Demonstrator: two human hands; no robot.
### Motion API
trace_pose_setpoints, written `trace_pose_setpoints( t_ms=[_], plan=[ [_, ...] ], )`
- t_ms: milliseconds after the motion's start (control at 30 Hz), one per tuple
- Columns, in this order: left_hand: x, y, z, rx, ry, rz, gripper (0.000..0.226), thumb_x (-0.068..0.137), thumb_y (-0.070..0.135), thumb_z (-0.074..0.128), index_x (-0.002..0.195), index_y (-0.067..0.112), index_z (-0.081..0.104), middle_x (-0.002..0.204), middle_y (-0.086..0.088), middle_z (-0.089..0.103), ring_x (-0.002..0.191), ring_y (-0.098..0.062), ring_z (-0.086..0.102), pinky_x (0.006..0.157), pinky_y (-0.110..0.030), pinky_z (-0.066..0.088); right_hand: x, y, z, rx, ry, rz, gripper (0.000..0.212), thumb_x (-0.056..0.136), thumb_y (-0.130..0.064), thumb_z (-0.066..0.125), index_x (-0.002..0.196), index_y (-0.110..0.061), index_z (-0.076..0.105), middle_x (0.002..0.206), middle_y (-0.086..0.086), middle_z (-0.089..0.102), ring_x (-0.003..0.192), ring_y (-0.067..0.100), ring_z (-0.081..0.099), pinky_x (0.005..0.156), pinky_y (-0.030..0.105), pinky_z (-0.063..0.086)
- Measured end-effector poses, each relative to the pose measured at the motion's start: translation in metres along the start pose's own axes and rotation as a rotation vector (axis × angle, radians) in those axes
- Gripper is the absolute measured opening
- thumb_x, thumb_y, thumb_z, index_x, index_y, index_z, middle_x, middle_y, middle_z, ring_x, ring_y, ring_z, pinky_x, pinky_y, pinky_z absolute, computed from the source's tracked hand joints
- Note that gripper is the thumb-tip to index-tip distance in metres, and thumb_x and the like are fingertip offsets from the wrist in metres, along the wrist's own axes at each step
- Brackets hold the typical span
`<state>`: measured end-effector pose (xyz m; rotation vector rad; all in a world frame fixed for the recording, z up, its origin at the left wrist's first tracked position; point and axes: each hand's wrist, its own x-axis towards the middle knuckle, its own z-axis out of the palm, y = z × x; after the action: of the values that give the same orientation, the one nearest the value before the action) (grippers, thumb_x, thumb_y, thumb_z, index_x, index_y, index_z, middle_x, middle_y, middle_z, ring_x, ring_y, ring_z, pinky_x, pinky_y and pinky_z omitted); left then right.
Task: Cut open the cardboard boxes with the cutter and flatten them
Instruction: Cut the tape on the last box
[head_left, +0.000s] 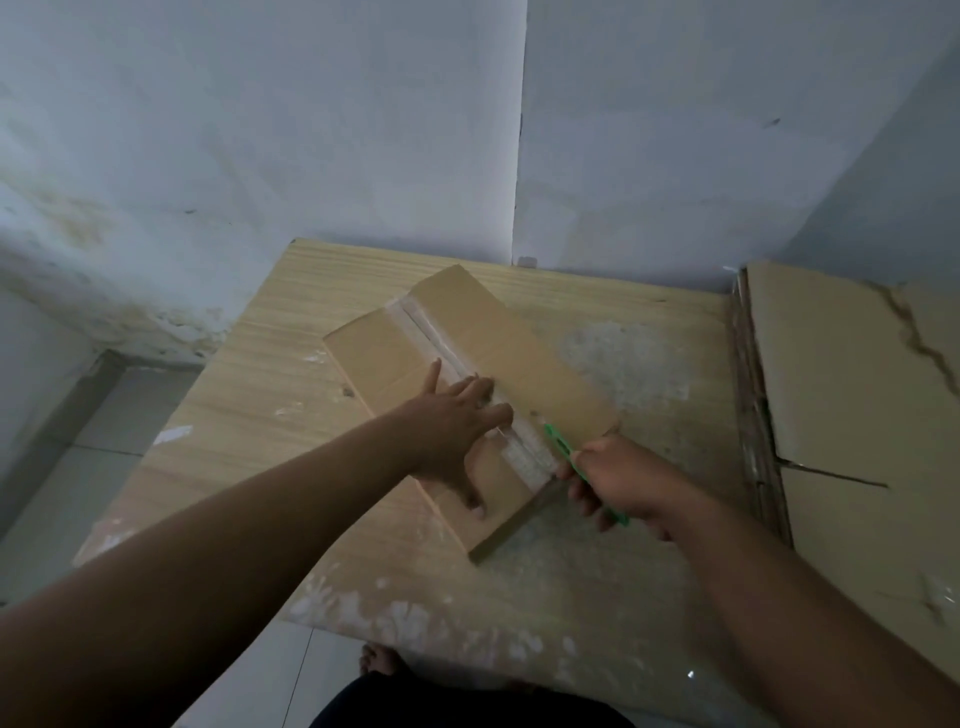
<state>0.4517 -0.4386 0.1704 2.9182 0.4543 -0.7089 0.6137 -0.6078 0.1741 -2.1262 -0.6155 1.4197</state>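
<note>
A long brown cardboard box (519, 358) lies slantwise on the wooden table (270, 395), its top seam covered by clear tape. My left hand (457, 436) presses flat on the box's near part, fingers spread beside the taped seam. My right hand (618, 480) grips a green cutter (561, 448) at the near end of the box. The cutter's tip points at the tape close to my left fingers. The far flap of the box stands slightly raised.
A stack of flattened cardboard sheets (841, 395) lies at the table's right side, up against the wall. White and grey walls close off the back. Tiled floor (104, 447) drops away at the left. A bare foot (379, 660) shows below the table's front edge.
</note>
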Motion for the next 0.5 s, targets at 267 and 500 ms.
trace_pose_setpoints(
  t_ms=[267, 500],
  plan=[
    [0.020, 0.005, -0.014, 0.210, -0.034, 0.042, 0.142, 0.048, 0.089, 0.076, 0.161, 0.027, 0.016, 0.163, -0.019, 0.012, 0.151, -0.042, 0.020, 0.112, -0.083, 0.006, -0.004, 0.024, -0.022, -0.303, -0.154, -0.131, 0.034, 0.105, -0.023, 0.043, 0.084, -0.012, 0.066, 0.053, 0.002, 0.042, 0.042, 0.014, 0.032, 0.042, 0.021, 0.022],
    [0.026, 0.006, -0.023, 0.227, -0.068, 0.058, 0.131, 0.054, 0.084, 0.078, 0.159, 0.030, 0.022, 0.165, -0.015, 0.012, 0.152, -0.043, 0.020, 0.113, -0.082, 0.000, 0.008, 0.005, -0.046, -0.601, -0.292, -0.181, 0.034, 0.104, -0.031, 0.048, 0.077, -0.019, 0.065, 0.057, 0.001, 0.047, 0.048, 0.016, 0.039, 0.046, 0.024, 0.031]
  ],
)
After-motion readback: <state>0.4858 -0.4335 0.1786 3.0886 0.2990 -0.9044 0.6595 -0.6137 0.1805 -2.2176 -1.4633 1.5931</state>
